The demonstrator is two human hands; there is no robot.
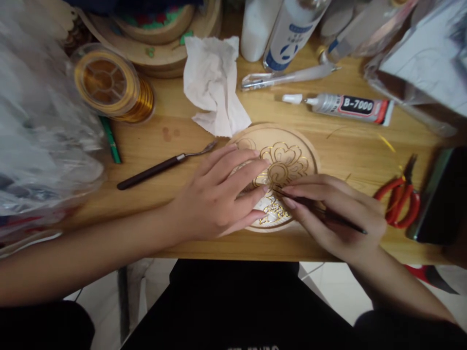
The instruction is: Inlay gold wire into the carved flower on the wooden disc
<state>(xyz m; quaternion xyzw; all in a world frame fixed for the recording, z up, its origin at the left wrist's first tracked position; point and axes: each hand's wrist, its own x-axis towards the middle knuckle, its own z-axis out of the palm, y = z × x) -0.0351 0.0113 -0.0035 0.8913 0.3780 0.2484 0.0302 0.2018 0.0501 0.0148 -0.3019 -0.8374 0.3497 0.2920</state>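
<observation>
A round wooden plaque (310, 150) lies near the table's front edge, with a flower design outlined in gold wire (284, 154). My left hand (222, 189) rests over its left side, fingers apart and fingertips on the surface close to the flower's centre. Part of the design is hidden under it. From the right, my right hand (335, 209) is closed in a pinch on slim dark tweezers (328, 214). Their tips touch or hover just above the wire beneath the flower's centre; which of these I cannot tell.
Left of the plaque lie a dark-handled spatula (153, 173) and a spool of gold wire (109, 85). Behind it are crumpled tissue (215, 82), a pen (288, 78), a glue tube (346, 108) and a bottle (292, 36). Red-handled pliers (399, 197) and a phone (441, 194) lie right.
</observation>
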